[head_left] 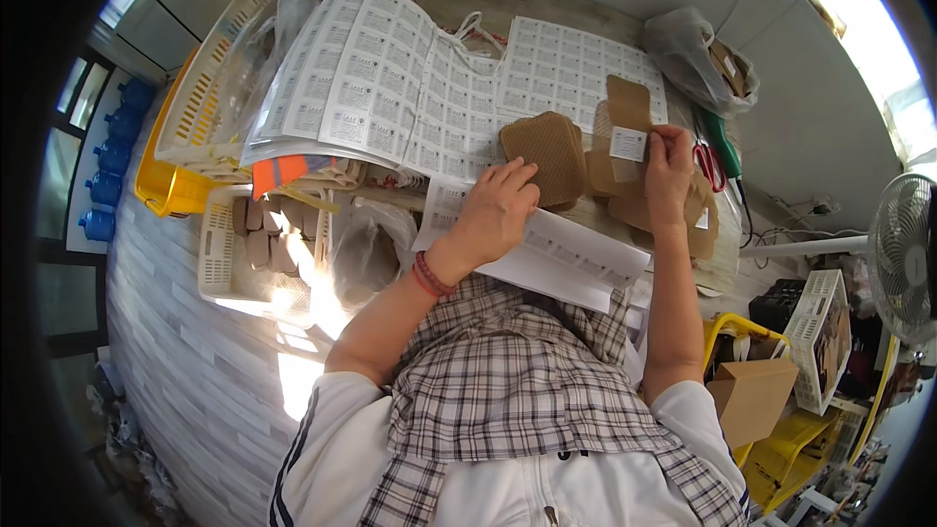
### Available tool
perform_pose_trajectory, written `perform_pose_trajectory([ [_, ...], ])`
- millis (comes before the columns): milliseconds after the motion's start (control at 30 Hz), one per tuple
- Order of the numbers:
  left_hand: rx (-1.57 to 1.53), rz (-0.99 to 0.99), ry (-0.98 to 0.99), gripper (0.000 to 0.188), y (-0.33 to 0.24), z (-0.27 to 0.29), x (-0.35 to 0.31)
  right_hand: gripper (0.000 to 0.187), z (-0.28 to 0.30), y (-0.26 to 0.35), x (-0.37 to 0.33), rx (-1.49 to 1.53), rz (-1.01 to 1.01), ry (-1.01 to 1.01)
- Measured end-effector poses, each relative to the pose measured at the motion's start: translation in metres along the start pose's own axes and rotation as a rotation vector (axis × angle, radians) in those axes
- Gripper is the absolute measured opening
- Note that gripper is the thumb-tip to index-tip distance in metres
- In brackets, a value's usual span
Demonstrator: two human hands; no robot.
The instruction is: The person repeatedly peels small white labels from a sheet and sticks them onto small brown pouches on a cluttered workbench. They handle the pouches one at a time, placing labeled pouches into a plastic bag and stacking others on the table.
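Observation:
My left hand (500,207) lies with its fingers stretched out over a printed label sheet (576,244) and the near edge of a stack of brown cardboard pieces (542,151). To its right, my right hand (669,171) is closed in a pinch at the right edge of a small white label (628,144). That label lies on a brown cardboard piece (628,102) with rounded corners. More brown pieces (634,213) lie under and beside my right wrist, one bearing a white label (703,219). The fingertips of my right hand are partly hidden.
Large printed label sheets (376,78) cover the table's far side. Red-handled scissors (710,168) and a green-handled tool (719,141) lie at the right, near a plastic bag (688,49). Crates (220,263) stand on the left floor; a fan (903,259) is at far right.

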State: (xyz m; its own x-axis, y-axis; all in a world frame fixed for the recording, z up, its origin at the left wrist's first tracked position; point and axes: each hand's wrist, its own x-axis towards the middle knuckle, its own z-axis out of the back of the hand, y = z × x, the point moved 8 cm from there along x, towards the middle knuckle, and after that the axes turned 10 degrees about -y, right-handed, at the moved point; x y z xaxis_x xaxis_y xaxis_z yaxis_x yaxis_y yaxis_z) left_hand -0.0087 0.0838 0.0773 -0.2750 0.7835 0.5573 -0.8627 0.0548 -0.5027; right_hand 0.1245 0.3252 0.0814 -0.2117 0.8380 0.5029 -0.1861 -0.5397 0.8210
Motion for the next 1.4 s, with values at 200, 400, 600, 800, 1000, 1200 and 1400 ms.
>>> perform_pose_trajectory([
  [200,0.01,-0.004,-0.03,0.006,0.0,0.001,0.0,0.03,0.035,0.036,-0.014,-0.665,0.372,-0.042],
  [400,-0.021,0.122,0.048,0.007,-0.006,0.011,0.003,0.022,-0.003,0.08,-0.098,0.061,0.152,0.36],
  [600,-0.221,0.281,0.002,0.009,-0.002,0.011,-0.009,0.022,-0.03,0.109,-0.141,-0.117,0.444,0.367],
  [800,-0.125,0.269,-0.013,0.011,0.007,0.032,-0.026,0.017,-0.024,0.094,-0.139,-0.059,0.46,0.347],
  [1000,-0.309,0.57,0.078,0.012,0.034,0.017,-0.041,0.02,-0.024,0.109,-0.147,-0.029,0.706,0.295],
  [1200,-0.381,0.663,0.143,0.014,0.044,0.01,-0.037,0.018,-0.022,0.1,-0.148,0.136,0.56,0.405],
  [1400,-0.26,0.517,0.107,0.009,0.036,0.016,-0.024,0.004,-0.025,0.078,-0.123,0.558,-0.125,0.491],
])
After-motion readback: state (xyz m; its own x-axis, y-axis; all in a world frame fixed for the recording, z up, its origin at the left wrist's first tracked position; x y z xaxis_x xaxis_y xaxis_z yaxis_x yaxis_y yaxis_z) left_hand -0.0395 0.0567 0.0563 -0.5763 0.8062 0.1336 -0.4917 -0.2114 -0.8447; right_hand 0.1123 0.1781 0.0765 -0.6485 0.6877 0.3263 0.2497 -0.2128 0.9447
